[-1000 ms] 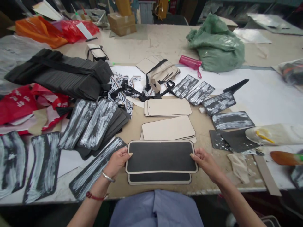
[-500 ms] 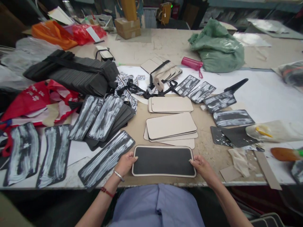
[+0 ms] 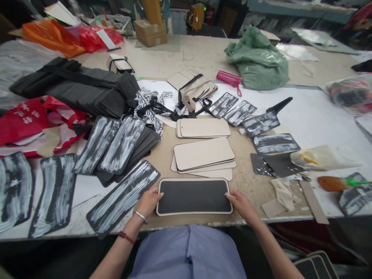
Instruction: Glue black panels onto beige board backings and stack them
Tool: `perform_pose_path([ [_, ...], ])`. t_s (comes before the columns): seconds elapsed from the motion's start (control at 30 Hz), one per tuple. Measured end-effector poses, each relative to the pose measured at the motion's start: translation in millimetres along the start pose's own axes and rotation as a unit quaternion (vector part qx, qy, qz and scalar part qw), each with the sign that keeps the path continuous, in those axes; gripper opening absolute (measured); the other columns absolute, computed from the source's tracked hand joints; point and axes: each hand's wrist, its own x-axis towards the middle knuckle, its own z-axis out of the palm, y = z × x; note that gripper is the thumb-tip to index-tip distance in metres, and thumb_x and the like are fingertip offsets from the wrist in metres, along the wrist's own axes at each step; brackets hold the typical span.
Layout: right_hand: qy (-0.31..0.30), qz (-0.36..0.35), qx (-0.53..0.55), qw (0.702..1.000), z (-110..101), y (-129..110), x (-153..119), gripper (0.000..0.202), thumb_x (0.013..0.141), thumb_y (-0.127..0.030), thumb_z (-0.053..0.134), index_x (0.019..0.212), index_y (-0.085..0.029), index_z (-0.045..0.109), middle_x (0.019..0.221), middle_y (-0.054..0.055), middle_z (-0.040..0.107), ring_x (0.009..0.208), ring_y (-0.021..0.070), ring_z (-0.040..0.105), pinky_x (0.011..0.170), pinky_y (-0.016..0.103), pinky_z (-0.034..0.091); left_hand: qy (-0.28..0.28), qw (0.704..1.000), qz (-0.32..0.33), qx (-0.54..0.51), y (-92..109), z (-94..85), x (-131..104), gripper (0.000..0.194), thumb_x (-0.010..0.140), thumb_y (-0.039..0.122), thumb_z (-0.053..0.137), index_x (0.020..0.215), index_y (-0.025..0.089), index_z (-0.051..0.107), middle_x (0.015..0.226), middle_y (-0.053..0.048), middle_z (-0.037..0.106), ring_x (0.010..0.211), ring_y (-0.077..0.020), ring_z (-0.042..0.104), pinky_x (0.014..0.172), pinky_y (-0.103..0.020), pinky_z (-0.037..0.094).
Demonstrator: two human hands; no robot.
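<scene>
A rounded rectangular panel [image 3: 194, 197], black in the middle with a beige border, lies flat near the table's front edge. My left hand [image 3: 149, 201] grips its left end, thumb on top. At the opposite end, my right hand [image 3: 240, 203] pinches the panel the same way; the fingers underneath are hidden. Just beyond lie stacked beige panels [image 3: 204, 153] with dark edges, and behind those another beige stack [image 3: 203, 128]. Left of my left hand is a black panel streaked with white paste [image 3: 123, 197].
More paste-streaked panels [image 3: 54, 193] lie at left beside a long strapped row of black pieces [image 3: 87, 87]. At right are streaked panels [image 3: 276, 143], a whitish bag [image 3: 325, 157], an orange-brown brush [image 3: 333, 183] and scraps. A green bag [image 3: 258, 64] and pink cylinder [image 3: 228, 78] stand farther back.
The view has turned slightly to the right, so everything sits further left. Both hands keep hold of the panel's ends; nothing else has visibly moved.
</scene>
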Motion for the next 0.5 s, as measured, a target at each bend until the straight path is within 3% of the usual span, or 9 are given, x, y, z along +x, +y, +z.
perform_pose_path([
  [0.23,0.067,-0.059,-0.133,0.987,-0.7,1.1,3.2,0.032,0.065,-0.051,0.041,0.053,-0.022,0.037,0.052,0.000,0.049,0.054,0.0155,0.048,0.053,0.028,0.038,0.006,1.000,0.005,0.026,7.6,2.5,-5.1,0.026,0.049,0.036,0.068,0.059,0.017,0.053,0.056,0.001,0.063,0.055,-0.0154,0.059,0.057,-0.027,0.047],
  [0.5,0.063,-0.062,-0.183,0.979,-1.7,18.6,11.5,0.028,0.069,-0.043,0.040,0.063,-0.020,0.055,0.069,0.008,0.063,0.073,0.0227,0.058,0.071,0.034,0.045,0.066,0.990,0.033,0.124,12.5,7.4,-9.9,0.022,0.055,0.033,0.063,0.051,0.018,0.047,0.049,0.003,0.055,0.052,-0.0132,0.054,0.051,-0.024,0.042],
])
